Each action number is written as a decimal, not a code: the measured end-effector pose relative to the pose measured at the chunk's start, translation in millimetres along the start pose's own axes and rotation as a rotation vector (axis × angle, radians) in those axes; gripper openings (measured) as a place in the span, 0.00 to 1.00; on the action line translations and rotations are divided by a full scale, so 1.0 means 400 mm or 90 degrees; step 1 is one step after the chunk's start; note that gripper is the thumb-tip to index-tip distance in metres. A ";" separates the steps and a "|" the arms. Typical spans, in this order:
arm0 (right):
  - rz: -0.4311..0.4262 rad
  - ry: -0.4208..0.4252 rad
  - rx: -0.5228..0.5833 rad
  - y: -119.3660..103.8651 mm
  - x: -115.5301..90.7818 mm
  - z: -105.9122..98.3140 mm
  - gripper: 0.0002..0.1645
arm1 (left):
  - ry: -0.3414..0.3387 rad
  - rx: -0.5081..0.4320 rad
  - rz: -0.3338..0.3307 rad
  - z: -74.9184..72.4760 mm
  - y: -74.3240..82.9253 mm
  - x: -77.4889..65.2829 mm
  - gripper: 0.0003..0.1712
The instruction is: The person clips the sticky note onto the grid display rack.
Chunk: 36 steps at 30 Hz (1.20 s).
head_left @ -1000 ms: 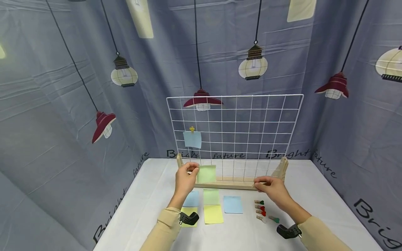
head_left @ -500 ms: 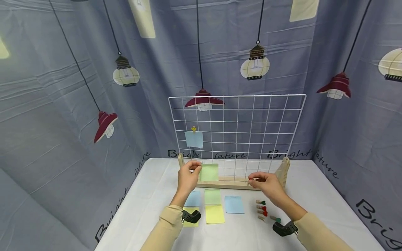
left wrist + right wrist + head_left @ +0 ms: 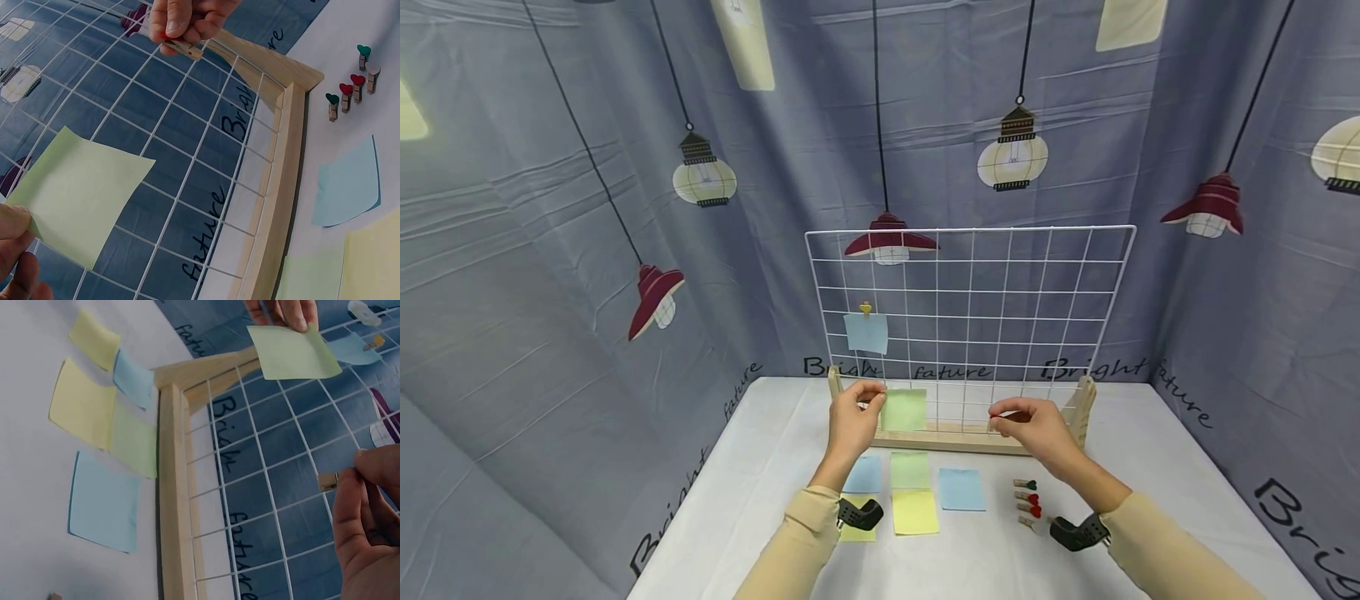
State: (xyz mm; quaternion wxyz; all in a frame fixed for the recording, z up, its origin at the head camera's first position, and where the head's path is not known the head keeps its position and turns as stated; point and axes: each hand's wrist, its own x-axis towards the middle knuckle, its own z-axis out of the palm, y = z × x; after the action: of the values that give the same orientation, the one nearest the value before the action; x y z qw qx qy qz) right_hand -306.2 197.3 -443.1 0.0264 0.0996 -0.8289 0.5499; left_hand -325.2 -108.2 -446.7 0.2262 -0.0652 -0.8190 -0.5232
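Note:
My left hand [image 3: 853, 421] pinches a green sticky note [image 3: 905, 409] by its left edge, in front of the lower left of a white wire grid [image 3: 970, 317]. In the left wrist view the thumb lies over a corner of that note [image 3: 81, 194]. My right hand [image 3: 1037, 433] pinches a small wooden clothespin [image 3: 184, 49] with a red top, held in front of the grid's lower right part. Its wooden end [image 3: 327, 482] sticks out past the fingertips in the right wrist view. Higher on the grid, a blue note [image 3: 867, 333] hangs from a yellow clip [image 3: 866, 307].
On the white table lie blue [image 3: 962, 489], yellow [image 3: 915, 512] and green [image 3: 910, 470] notes. Several heart-topped clothespins [image 3: 345, 90] sit near my right wrist. A wooden base [image 3: 955, 439] carries the grid, with a patterned curtain [image 3: 737, 275] behind.
The green note has risen slightly with my left hand. My right hand has moved left and up toward it, carrying the clothespin. The head view has shifted a little.

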 end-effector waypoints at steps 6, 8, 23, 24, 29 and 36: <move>-0.005 -0.001 0.000 -0.007 0.012 0.001 0.13 | -0.006 -0.009 -0.005 0.000 0.001 0.003 0.06; -0.008 -0.003 -0.005 -0.011 0.014 0.002 0.13 | -0.008 -0.012 -0.008 0.002 0.003 0.004 0.06; -0.053 0.005 -0.008 -0.072 0.029 -0.019 0.20 | -0.011 0.002 0.022 0.007 0.027 0.035 0.05; -0.055 0.005 -0.012 -0.076 0.031 -0.017 0.21 | -0.013 0.004 0.025 0.006 0.028 0.035 0.05; -0.062 0.006 -0.035 -0.094 0.038 -0.002 0.18 | -0.018 0.018 0.036 0.007 0.030 0.032 0.05; -0.090 0.005 -0.015 -0.101 0.047 0.013 0.14 | -0.015 0.020 0.038 0.012 0.027 0.037 0.05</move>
State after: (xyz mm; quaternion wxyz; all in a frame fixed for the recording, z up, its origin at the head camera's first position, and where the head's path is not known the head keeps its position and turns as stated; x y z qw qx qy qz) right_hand -316.5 174.7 -405.6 0.0695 0.1555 -0.8262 0.5371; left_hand -335.9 -101.2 -433.0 0.2329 -0.0921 -0.8274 -0.5027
